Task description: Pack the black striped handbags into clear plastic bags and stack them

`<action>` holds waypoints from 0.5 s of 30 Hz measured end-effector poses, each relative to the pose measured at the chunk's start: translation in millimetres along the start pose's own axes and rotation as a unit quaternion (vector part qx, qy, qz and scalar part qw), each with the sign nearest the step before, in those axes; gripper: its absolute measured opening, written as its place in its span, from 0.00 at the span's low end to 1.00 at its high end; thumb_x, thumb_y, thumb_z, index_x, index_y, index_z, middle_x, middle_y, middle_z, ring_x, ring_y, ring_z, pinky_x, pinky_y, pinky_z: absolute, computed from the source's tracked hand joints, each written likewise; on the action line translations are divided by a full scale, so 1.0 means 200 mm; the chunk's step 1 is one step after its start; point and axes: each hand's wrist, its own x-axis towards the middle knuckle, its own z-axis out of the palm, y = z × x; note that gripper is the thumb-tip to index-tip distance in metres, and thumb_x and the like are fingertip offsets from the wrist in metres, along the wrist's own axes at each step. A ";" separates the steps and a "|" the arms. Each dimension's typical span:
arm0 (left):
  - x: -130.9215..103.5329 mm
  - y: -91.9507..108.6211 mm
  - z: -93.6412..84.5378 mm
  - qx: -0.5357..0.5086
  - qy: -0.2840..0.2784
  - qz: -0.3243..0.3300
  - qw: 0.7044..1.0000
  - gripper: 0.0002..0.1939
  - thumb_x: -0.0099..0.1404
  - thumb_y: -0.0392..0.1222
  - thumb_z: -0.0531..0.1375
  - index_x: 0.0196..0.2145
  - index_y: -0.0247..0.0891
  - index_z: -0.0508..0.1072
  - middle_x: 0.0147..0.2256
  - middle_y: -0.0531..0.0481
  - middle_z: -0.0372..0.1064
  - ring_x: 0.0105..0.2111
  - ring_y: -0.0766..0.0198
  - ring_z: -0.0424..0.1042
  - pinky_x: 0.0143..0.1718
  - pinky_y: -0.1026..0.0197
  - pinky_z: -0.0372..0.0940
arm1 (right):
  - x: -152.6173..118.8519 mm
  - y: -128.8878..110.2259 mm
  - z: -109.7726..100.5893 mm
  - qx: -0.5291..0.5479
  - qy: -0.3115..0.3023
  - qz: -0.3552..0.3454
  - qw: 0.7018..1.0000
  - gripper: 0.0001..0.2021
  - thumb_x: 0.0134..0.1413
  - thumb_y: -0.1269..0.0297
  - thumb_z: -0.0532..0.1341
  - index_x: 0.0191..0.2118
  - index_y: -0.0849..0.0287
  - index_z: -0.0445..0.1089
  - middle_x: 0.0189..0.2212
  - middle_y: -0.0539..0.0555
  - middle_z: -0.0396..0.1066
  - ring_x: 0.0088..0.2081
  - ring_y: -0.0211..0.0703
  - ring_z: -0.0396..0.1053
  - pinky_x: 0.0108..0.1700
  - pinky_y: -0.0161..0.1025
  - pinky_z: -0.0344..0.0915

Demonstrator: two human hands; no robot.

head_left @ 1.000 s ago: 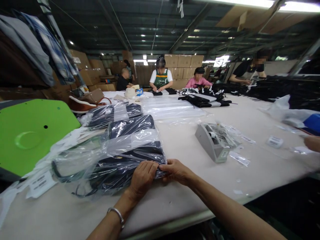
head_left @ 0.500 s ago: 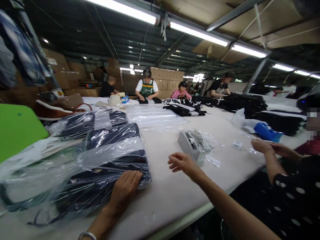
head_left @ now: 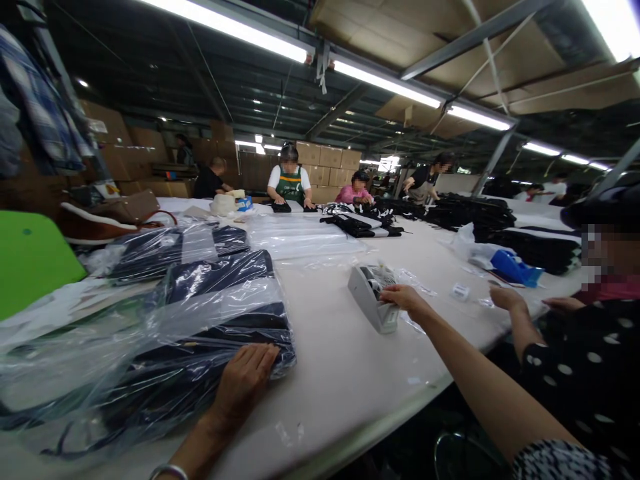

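Head view: the right grip (head_left: 406, 299) is now reaching to the near end of a grey tape dispenser (head_left: 364, 299), having left the edge of the bagged bundle; its fingers are bunching there, though whether they are closing on tape cannot be told. The left grip (head_left: 247, 375) is staying behind, its fingers lying close together over the near right corner of that dark bundle (head_left: 253, 323), which is resting in clear plastic at the left of the bench (head_left: 320, 407). Whether they are pinching the film or only pressing cannot be told. So the work seems to be dividing: one hand is steadying the bundle while the other is tending the dispenser. Farther out, another wrapped bundle (head_left: 231, 239) is lying behind the first, flat clear plastic (head_left: 305, 237) is spreading beside it, and a co-worker's hand (head_left: 509, 299) is hovering at the right.
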 end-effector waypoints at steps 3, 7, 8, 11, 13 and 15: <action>0.01 0.00 0.00 0.000 0.000 0.003 1.000 0.13 0.74 0.31 0.48 0.44 0.35 0.72 0.37 0.46 0.77 0.38 0.58 0.75 0.45 0.54 0.65 | -0.01 -0.04 -0.01 0.046 0.019 0.003 0.999 0.09 0.43 0.74 0.69 0.33 0.64 0.73 0.21 0.53 0.75 0.22 0.38 0.71 0.27 0.33 0.68; 0.01 0.01 -0.01 -0.010 -0.003 -0.001 1.000 0.12 0.73 0.30 0.49 0.44 0.34 0.72 0.37 0.46 0.77 0.38 0.57 0.75 0.45 0.54 0.65 | -0.11 -0.02 -0.14 0.081 0.032 -0.011 0.996 0.16 0.44 0.72 0.69 0.42 0.64 0.72 0.25 0.55 0.78 0.24 0.38 0.73 0.30 0.33 0.70; 0.01 0.01 -0.01 -0.012 -0.005 -0.003 1.000 0.12 0.72 0.30 0.49 0.44 0.34 0.72 0.37 0.46 0.77 0.38 0.57 0.75 0.45 0.54 0.65 | -0.15 0.01 -0.17 0.086 0.029 -0.010 0.996 0.17 0.45 0.71 0.70 0.43 0.63 0.72 0.27 0.56 0.78 0.24 0.38 0.73 0.30 0.33 0.70; 0.01 0.00 -0.01 -0.015 -0.008 -0.004 1.000 0.12 0.72 0.30 0.50 0.44 0.35 0.72 0.38 0.46 0.77 0.38 0.57 0.75 0.44 0.53 0.66 | -0.23 0.12 -0.25 0.101 -0.007 0.040 0.994 0.12 0.49 0.68 0.69 0.40 0.62 0.73 0.30 0.58 0.79 0.24 0.36 0.73 0.28 0.32 0.69; 0.01 0.00 -0.01 -0.016 -0.009 -0.003 1.000 0.13 0.71 0.29 0.49 0.45 0.35 0.72 0.38 0.46 0.77 0.38 0.57 0.75 0.44 0.54 0.66 | -0.26 0.20 -0.26 0.097 -0.035 0.075 0.992 0.07 0.50 0.67 0.69 0.35 0.62 0.74 0.30 0.59 0.79 0.23 0.36 0.72 0.28 0.32 0.68; 0.02 0.00 -0.01 -0.015 -0.009 -0.001 1.000 0.13 0.71 0.29 0.49 0.45 0.36 0.72 0.38 0.46 0.77 0.38 0.58 0.75 0.44 0.54 0.66 | -0.26 0.26 -0.23 0.084 -0.041 0.076 0.993 0.05 0.49 0.66 0.69 0.31 0.61 0.74 0.29 0.59 0.79 0.23 0.37 0.72 0.28 0.33 0.69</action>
